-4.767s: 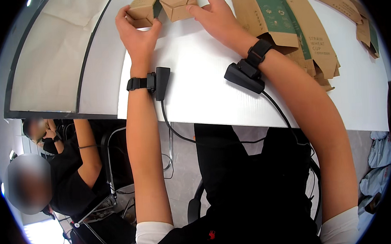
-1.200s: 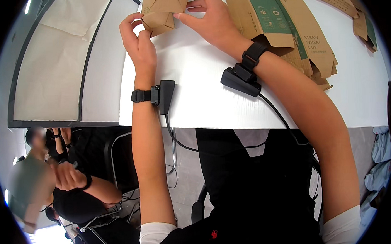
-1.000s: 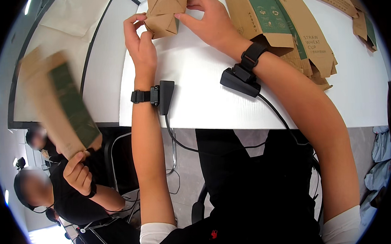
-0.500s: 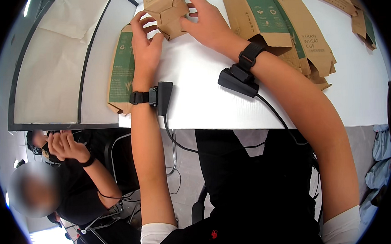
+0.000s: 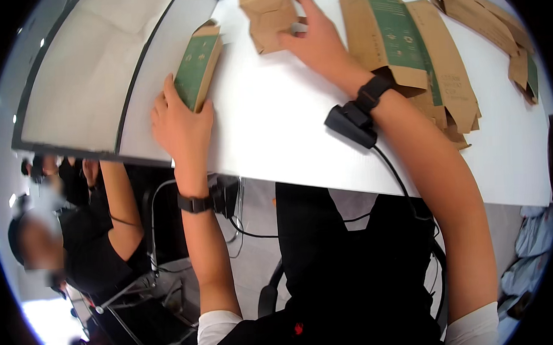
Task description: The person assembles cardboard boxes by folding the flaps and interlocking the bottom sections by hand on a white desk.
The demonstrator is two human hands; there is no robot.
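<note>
Near the left edge of the white table (image 5: 274,117), my left hand (image 5: 185,130) is closed round the near end of a slim green-and-brown cardboard box (image 5: 199,68). Its thumb lies on the right side and the fingers on the left. At the table's far side, my right hand (image 5: 317,44) grips the right side of a plain brown cardboard box (image 5: 270,22) between thumb and fingers. The top of that box is cut off by the frame edge. Each wrist wears a black strap with a small cabled device.
To the right lie flattened green-and-brown cartons (image 5: 381,35) with loose flaps, and more folded cartons (image 5: 489,24) at the far right. A dark-framed panel (image 5: 90,63) borders the table on the left. Beyond it, at lower left, sits another person (image 5: 91,242) in black.
My left hand has let go of the plain brown box and moved back to the green-and-brown box, now gripping its near end. The right hand still holds the brown box.
</note>
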